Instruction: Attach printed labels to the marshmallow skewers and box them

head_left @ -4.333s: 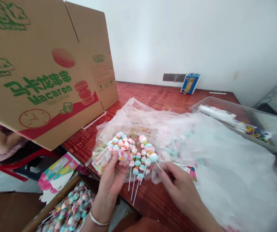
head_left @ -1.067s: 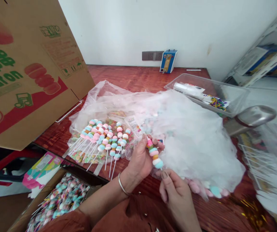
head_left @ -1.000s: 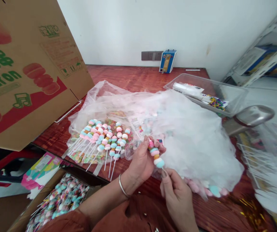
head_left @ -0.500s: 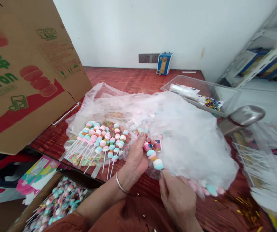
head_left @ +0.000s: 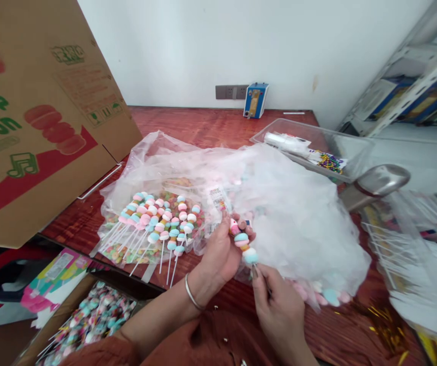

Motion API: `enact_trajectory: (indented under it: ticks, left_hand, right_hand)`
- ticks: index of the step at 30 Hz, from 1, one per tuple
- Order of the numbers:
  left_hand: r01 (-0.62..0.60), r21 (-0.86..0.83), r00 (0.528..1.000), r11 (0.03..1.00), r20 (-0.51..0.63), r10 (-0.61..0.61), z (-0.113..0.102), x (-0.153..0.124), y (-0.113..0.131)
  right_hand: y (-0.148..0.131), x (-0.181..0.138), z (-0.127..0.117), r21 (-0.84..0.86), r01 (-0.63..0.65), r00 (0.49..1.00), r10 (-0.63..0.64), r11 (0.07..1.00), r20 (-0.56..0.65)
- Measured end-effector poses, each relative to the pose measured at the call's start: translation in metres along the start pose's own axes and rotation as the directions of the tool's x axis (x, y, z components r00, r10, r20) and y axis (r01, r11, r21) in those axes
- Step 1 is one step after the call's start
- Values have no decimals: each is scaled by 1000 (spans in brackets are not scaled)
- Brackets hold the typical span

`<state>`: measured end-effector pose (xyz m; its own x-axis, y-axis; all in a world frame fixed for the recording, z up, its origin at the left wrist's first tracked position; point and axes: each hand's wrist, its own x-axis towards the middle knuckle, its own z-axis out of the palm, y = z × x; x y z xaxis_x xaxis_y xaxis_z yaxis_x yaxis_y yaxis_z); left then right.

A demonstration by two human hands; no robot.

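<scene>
My left hand (head_left: 222, 249) is closed around the upper part of a marshmallow skewer (head_left: 243, 244) with pink, blue, white and orange pieces. It seems to sit in a clear wrapper, whose printed label (head_left: 217, 198) sticks up beyond my fingers. At the skewer's lower end my right hand (head_left: 277, 305) pinches just below the bottom marshmallow; the stick there is mostly hidden by the fingers. Left of my hands, several finished-looking marshmallow skewers (head_left: 157, 216) lie side by side on a clear bag of small gummy candies (head_left: 119, 251), their white sticks pointing towards me.
A large clear bag (head_left: 298, 223) of marshmallows covers the table's middle. A cardboard carton (head_left: 62, 112) stands at left; below it an open box holds many wrapped skewers (head_left: 96, 315). Behind are a plastic tray (head_left: 340, 145) and a blue device (head_left: 256, 100). White sticks (head_left: 384, 254) lie right.
The skewer stays in both hands. The label end has come up and shows more fully above my left fingers. My right fingers still pinch the lower end. The whole view has shifted slightly.
</scene>
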<state>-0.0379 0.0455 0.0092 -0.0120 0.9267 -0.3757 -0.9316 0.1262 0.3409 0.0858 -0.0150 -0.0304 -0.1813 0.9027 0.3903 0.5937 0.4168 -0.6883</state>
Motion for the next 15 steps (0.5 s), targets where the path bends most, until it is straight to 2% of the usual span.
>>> enact_trajectory:
  ticks: [2,3,4,5,6,8,10,12,15]
  left_hand:
    - [3,12,1000,1000,-29,-2,0,-1,-2]
    - [17,18,999,1000,-40,-16,0,-2,-2]
    - [36,28,998,999,-45,-35,0,-1,1]
    - [62,40,997,997,-38,-60,-1,0,4]
    - [86,53,996,995,-19,-85,-2,1,9]
    - [103,77,993,992,42,-107,-4,6,19]
    - [74,79,992,994,95,-81,-7,12,26]
    - [28,55,993,998,111,-34,-10,16,28]
    - [49,-23,994,999,103,-47,-12,19,26]
  right_hand:
    - [2,1,1,-213,235,964,-255,948,-73]
    - [4,2,1,-263,300,941,-329,917,-75]
    - [5,2,1,-271,321,934,-351,908,-69]
    - [6,2,0,-238,298,945,-321,924,-63]
    - [6,2,-1,-173,235,968,-247,957,-53]
    - [7,2,-5,17,27,1000,-27,1000,11]
    - [7,2,-7,223,-189,978,164,956,127]
    - [6,2,-8,386,-368,924,285,846,255]
    - [4,4,-7,581,-555,832,375,596,409]
